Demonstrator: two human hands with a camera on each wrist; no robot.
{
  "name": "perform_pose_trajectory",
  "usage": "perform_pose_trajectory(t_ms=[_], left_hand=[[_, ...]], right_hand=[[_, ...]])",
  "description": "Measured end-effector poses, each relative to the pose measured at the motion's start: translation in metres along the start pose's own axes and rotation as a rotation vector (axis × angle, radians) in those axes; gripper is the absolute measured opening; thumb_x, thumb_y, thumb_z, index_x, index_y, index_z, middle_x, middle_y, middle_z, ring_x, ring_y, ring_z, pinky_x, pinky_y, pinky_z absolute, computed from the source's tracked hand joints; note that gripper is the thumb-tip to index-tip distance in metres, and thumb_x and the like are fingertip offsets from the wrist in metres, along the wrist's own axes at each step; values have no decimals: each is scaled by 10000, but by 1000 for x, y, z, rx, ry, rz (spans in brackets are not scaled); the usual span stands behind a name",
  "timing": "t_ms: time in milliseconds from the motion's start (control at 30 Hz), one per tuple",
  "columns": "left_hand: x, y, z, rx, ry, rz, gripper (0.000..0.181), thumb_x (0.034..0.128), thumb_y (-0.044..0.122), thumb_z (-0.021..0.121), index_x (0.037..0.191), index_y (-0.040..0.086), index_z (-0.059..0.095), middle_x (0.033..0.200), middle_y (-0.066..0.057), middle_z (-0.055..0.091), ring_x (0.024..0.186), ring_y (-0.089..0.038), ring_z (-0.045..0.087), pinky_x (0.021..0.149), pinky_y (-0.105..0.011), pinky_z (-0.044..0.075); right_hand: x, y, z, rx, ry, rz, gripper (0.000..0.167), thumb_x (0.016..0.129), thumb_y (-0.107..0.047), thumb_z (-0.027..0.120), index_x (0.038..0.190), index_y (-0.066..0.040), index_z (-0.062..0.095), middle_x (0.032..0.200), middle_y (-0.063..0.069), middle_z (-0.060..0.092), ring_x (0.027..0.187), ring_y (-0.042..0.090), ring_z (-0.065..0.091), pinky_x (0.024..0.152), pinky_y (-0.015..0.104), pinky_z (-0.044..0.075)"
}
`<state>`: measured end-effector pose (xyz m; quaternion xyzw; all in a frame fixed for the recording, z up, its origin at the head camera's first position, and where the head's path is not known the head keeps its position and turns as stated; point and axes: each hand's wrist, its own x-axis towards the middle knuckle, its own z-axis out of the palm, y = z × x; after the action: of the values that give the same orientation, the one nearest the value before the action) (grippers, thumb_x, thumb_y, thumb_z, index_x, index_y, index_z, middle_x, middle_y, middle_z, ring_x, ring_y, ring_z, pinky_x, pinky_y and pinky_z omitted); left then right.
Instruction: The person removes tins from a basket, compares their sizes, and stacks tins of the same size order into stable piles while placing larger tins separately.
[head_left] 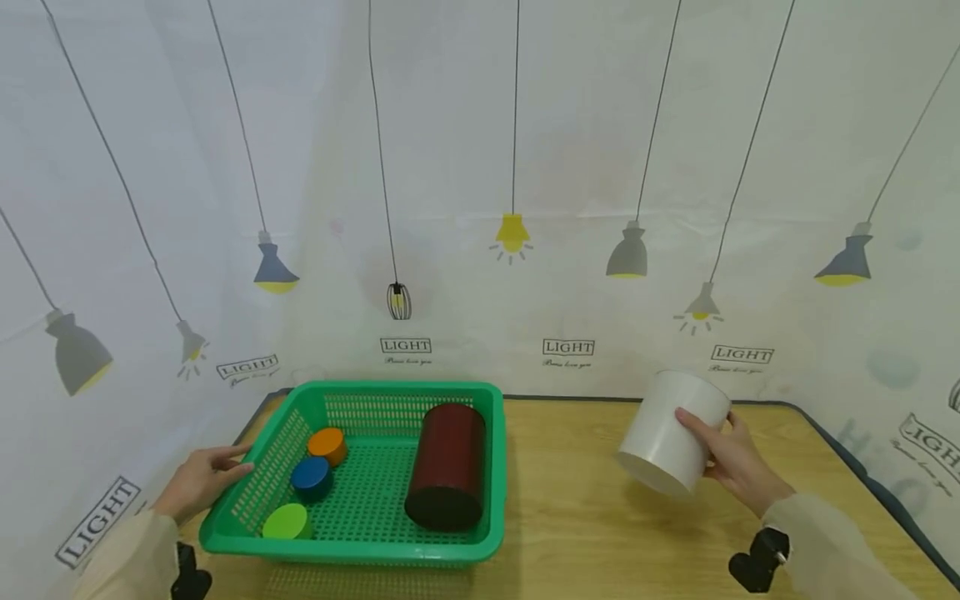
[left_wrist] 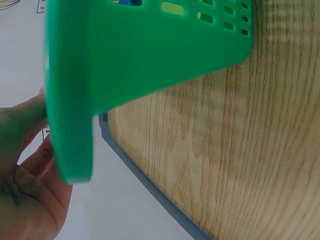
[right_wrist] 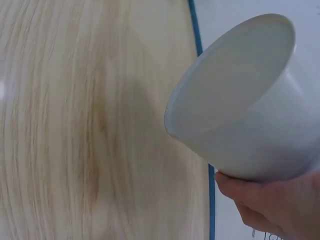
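On the left of the table, a green plastic basket holds a dark red cylinder and three short round blocks: orange, blue and light green. My left hand grips the basket's left rim with thumb and fingers; in the left wrist view the rim hides part of the fingers. At the right, my right hand holds a large white cylinder from its right side, thumb on the near face. This cylinder is tilted, raised over the wood. In the right wrist view its pale round end shows.
The light wooden table has a dark edge strip. Behind and at both sides hangs a white cloth printed with lamps and lettering. Black straps sit on both wrists.
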<state>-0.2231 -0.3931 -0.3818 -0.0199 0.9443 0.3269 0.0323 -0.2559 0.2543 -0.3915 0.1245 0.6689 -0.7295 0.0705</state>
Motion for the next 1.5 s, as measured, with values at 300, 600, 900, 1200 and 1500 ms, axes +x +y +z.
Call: perform_pose_trajectory(t_ms=[300, 600, 900, 1200, 1500], left_hand=[[-1, 3, 0, 8, -2, -1, 580, 876, 270, 555, 1243, -145, 383, 944, -267, 581, 749, -247, 586, 648, -380, 487], [-2, 2, 0, 4, -6, -7, 611, 871, 305, 560, 1245, -143, 381, 950, -272, 577, 748, -242, 586, 645, -377, 487], [-1, 3, 1, 7, -1, -6, 580, 875, 272, 558, 1243, -142, 385, 954, -280, 578, 754, -253, 589, 653, -383, 487], [-3, 2, 2, 7, 6, -14, 594, 875, 292, 557, 1249, -135, 385, 962, -282, 574, 774, -274, 585, 666, -401, 483], [-2, 4, 2, 12, 2, 3, 579, 877, 275, 556, 1244, -140, 389, 976, -293, 565, 790, -287, 579, 676, -409, 479]], right_hand=[[25, 26, -19, -324, 196, -201, 1164, 749, -453, 658, 1346, -144, -293, 1351, 325, 95, 1128, 463, 328, 815, 587, 379], [18, 28, -3, -508, 327, -266, 1171, 716, -499, 670, 1367, -200, -256, 1401, 309, 76, 1173, 479, 277, 894, 585, 311], [21, 43, -5, -553, 294, -434, 1133, 753, -389, 683, 1377, -168, -236, 1394, 297, 75, 1178, 486, 247, 877, 619, 281], [16, 54, -6, -518, 267, -578, 1102, 735, -269, 728, 1397, -266, -153, 1380, 243, 145, 1185, 458, 252, 869, 628, 275], [12, 72, -17, -505, 256, -622, 1085, 709, -262, 751, 1401, -319, -83, 1381, 213, 153, 1192, 458, 228, 838, 666, 268]])
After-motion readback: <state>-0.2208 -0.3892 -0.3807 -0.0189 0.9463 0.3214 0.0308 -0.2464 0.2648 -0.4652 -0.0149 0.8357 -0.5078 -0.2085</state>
